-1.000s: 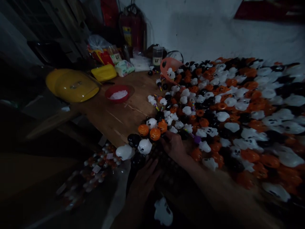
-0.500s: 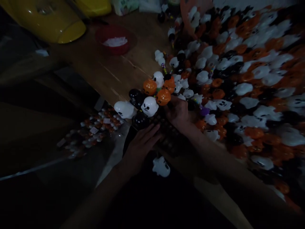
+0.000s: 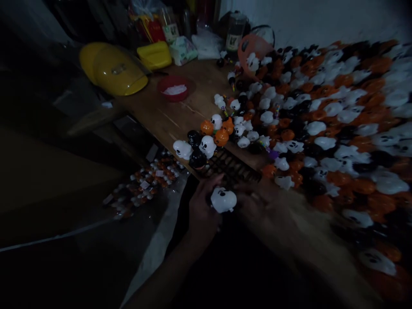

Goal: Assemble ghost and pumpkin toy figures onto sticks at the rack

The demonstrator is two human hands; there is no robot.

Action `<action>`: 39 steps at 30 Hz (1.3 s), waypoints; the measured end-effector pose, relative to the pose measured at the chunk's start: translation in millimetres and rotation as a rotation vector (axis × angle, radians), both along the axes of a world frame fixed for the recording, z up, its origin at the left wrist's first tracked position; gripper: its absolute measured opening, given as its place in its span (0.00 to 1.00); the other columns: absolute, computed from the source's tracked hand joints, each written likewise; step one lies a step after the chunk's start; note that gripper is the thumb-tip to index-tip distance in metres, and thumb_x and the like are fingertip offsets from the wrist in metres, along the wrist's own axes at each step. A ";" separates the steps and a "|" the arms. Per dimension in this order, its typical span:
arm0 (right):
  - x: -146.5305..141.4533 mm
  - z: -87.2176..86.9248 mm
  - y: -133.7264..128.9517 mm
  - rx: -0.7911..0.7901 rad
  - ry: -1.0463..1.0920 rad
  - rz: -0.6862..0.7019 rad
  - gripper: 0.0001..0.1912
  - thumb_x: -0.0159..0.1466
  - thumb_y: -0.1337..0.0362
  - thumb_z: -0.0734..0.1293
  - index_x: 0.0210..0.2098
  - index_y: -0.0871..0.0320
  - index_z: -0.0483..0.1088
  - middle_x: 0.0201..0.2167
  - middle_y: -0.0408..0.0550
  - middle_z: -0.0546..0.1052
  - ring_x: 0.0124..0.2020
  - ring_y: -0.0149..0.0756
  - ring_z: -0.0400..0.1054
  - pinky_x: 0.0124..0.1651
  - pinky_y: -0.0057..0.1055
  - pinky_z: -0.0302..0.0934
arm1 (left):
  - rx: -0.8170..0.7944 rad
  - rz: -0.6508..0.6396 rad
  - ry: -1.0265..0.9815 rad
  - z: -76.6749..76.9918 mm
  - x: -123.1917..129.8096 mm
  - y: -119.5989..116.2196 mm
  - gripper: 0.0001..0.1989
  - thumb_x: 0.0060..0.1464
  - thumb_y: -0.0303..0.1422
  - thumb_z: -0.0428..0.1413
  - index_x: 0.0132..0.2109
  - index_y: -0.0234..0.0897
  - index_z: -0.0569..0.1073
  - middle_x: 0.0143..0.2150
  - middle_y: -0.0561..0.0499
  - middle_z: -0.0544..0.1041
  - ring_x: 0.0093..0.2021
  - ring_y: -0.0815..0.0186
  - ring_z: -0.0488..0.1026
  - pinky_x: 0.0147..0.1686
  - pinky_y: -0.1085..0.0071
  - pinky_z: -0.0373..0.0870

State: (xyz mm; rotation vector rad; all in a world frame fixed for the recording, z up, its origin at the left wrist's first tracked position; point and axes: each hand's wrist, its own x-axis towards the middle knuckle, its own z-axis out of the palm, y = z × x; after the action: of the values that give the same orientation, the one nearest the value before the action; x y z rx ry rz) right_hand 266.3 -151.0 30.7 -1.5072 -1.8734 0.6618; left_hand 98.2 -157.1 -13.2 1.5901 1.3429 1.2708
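Note:
A white ghost-shaped figure (image 3: 225, 200) with black eyes sits at the fingers of my left hand (image 3: 203, 208), which are curled round its left side. My right hand (image 3: 265, 206) is just to the right of the ghost, apart from it, its fingers smeared by motion and dim. Beyond both hands lies a dark slotted rack (image 3: 246, 169) at the table's near edge. Several figures stand clustered at its far left end, among them a white skull-like head (image 3: 207, 146), an orange pumpkin (image 3: 221, 137) and a black figure (image 3: 197, 159).
A large heap of white, orange and black figures (image 3: 325, 128) covers the table's right side. A red bowl (image 3: 175, 94) with white slips stands on the wooden table (image 3: 154, 109), near a yellow scoop-shaped container (image 3: 112, 68). Below the left edge lie many bagged small figures (image 3: 151, 182).
Both hands have drawn back from the rack towards my body. The white ghost, hanging low before, is now up at my left hand. The view has tilted up.

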 end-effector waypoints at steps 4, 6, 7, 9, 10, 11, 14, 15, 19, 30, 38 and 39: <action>-37.1 -13.2 -32.8 0.095 0.143 -0.057 0.12 0.58 0.65 0.68 0.43 0.54 0.72 0.41 0.48 0.77 0.43 0.41 0.72 0.46 0.35 0.69 | -0.123 0.020 -0.019 -5.0 14.1 -2.9 0.24 0.59 0.31 0.49 0.62 0.46 0.61 0.60 0.47 0.62 0.60 0.60 0.63 0.59 0.61 0.62; -51.6 -22.4 -30.3 0.117 0.250 -0.149 0.08 0.58 0.67 0.67 0.39 0.53 0.72 0.38 0.47 0.77 0.41 0.39 0.72 0.43 0.32 0.69 | -0.145 -0.012 -0.039 -4.4 15.0 -2.9 0.26 0.62 0.33 0.45 0.66 0.48 0.54 0.65 0.46 0.55 0.65 0.59 0.56 0.62 0.58 0.57; -55.9 -25.5 -26.8 0.111 0.303 -0.165 0.07 0.58 0.67 0.67 0.37 0.53 0.72 0.38 0.46 0.77 0.40 0.38 0.72 0.42 0.31 0.69 | -0.134 -0.035 -0.051 -3.6 14.4 -2.8 0.27 0.62 0.34 0.45 0.67 0.48 0.51 0.66 0.46 0.53 0.66 0.58 0.54 0.63 0.57 0.55; -57.7 -27.7 -19.2 0.067 0.374 -0.128 0.06 0.60 0.67 0.67 0.37 0.52 0.72 0.38 0.44 0.77 0.41 0.36 0.71 0.42 0.29 0.68 | -0.102 -0.095 -0.050 -1.3 12.7 -3.2 0.30 0.61 0.35 0.46 0.68 0.46 0.47 0.67 0.44 0.52 0.66 0.57 0.54 0.64 0.55 0.53; -55.5 -27.0 -15.7 0.038 0.393 -0.092 0.07 0.60 0.67 0.66 0.38 0.51 0.72 0.39 0.44 0.77 0.42 0.36 0.71 0.43 0.29 0.68 | -0.094 -0.121 -0.041 -0.1 11.8 -4.0 0.30 0.61 0.34 0.47 0.68 0.45 0.47 0.67 0.43 0.53 0.66 0.56 0.54 0.64 0.55 0.53; -51.8 -25.6 -12.7 0.011 0.407 -0.061 0.08 0.61 0.67 0.65 0.40 0.51 0.72 0.40 0.44 0.76 0.43 0.36 0.71 0.44 0.29 0.67 | -0.091 -0.141 -0.030 0.9 10.7 -5.3 0.30 0.61 0.34 0.47 0.68 0.44 0.48 0.67 0.42 0.53 0.65 0.56 0.54 0.64 0.55 0.53; -37.6 -20.9 -4.7 -0.075 0.420 -0.008 0.14 0.65 0.65 0.61 0.50 0.51 0.67 0.45 0.45 0.75 0.46 0.36 0.71 0.49 0.31 0.66 | -0.095 -0.146 0.019 1.5 3.5 -11.1 0.32 0.60 0.31 0.49 0.68 0.42 0.47 0.66 0.43 0.56 0.64 0.59 0.57 0.62 0.59 0.57; -33.5 -20.1 -1.9 -0.104 0.416 -0.011 0.16 0.65 0.64 0.60 0.52 0.51 0.66 0.46 0.46 0.75 0.46 0.36 0.71 0.49 0.32 0.66 | -0.098 -0.128 0.063 0.1 -1.0 -12.8 0.31 0.60 0.30 0.49 0.67 0.43 0.49 0.65 0.44 0.59 0.63 0.61 0.59 0.61 0.61 0.60; -27.5 -23.7 11.4 -0.153 0.300 -0.136 0.15 0.64 0.60 0.63 0.49 0.56 0.68 0.40 0.48 0.77 0.39 0.39 0.73 0.41 0.34 0.68 | -0.080 0.032 0.335 -15.7 -24.1 -9.6 0.19 0.60 0.29 0.50 0.58 0.45 0.66 0.56 0.49 0.70 0.56 0.64 0.67 0.57 0.64 0.64; -56.6 -45.4 38.2 -0.011 0.272 -0.126 0.09 0.61 0.59 0.67 0.37 0.56 0.75 0.35 0.46 0.79 0.36 0.40 0.74 0.39 0.35 0.68 | -0.083 0.179 0.237 -38.3 -24.3 26.4 0.10 0.57 0.30 0.55 0.46 0.41 0.73 0.44 0.50 0.74 0.46 0.66 0.72 0.47 0.68 0.69; -64.8 -55.5 41.9 0.088 0.203 -0.125 0.07 0.58 0.60 0.70 0.33 0.55 0.77 0.34 0.47 0.80 0.37 0.43 0.74 0.41 0.37 0.70 | -0.176 0.208 0.234 -37.9 -24.9 28.7 0.12 0.54 0.33 0.57 0.47 0.41 0.72 0.44 0.50 0.73 0.43 0.64 0.73 0.41 0.68 0.70; -63.4 -56.8 40.9 0.086 0.184 -0.129 0.08 0.58 0.60 0.70 0.34 0.56 0.78 0.35 0.48 0.80 0.38 0.43 0.74 0.41 0.37 0.70 | -0.180 0.206 0.236 -37.9 -24.7 28.7 0.12 0.55 0.33 0.57 0.47 0.41 0.72 0.44 0.50 0.73 0.44 0.63 0.73 0.41 0.67 0.70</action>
State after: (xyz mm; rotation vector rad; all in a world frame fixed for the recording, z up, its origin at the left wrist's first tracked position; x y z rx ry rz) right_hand 202.9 -110.1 -26.1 -1.4471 -1.6321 0.6294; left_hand 73.5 -128.4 -51.1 1.5417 1.7551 1.0669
